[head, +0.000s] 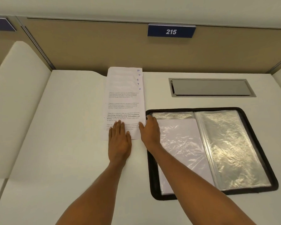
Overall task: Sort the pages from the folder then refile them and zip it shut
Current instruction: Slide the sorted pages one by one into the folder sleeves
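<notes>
1. Pages: fanned stack on the desk, just left of the folder. Thin, limp and likely slippery; take hold along the near edge.
2. Your left hand lies flat on that edge; your right hand, fingers straight, touches the right edge, grasping nothing.
3. Handwritten corners: 10, 9, 8, 7, 6.
4. Sign: 215.

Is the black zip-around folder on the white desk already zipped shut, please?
No, the black zip-around folder lies open flat on the white desk, its clear plastic sleeves facing up.
</notes>
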A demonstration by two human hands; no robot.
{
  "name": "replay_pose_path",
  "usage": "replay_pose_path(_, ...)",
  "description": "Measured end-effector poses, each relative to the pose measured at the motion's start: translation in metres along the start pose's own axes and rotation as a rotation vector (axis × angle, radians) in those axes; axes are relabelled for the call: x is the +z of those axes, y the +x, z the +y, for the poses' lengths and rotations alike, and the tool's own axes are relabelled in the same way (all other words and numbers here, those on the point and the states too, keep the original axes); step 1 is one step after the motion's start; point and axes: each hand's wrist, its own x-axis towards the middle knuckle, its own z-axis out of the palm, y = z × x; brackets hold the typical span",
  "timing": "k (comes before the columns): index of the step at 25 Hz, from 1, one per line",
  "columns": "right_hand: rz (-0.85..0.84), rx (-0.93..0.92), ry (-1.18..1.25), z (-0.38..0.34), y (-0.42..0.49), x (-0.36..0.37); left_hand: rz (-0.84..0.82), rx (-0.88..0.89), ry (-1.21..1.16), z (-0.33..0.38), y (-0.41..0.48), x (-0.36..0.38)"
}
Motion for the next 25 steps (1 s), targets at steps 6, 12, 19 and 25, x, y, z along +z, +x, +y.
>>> replay_pose_path(6,0.026,0.09,-0.053,-0.012,0.02,0.008,0.018,0.003,0.01,0.001,0.001,0.0)
replay_pose_path(12,0.048,0.09,-0.076,-0.015,0.025,0.004,0.028,0.004,0.008,0.001,0.001,0.002)
replay_pose_path(19,0.213,-0.207,-0.355,-0.013,0.014,0.009,0.043,0.012,0.018,0.001,0.001,0.002)
replay_pose_path(25,0.132,-0.073,0.047,-0.015,0.015,0.01,0.064,0.017,0.018,-0.001,0.001,0.004)
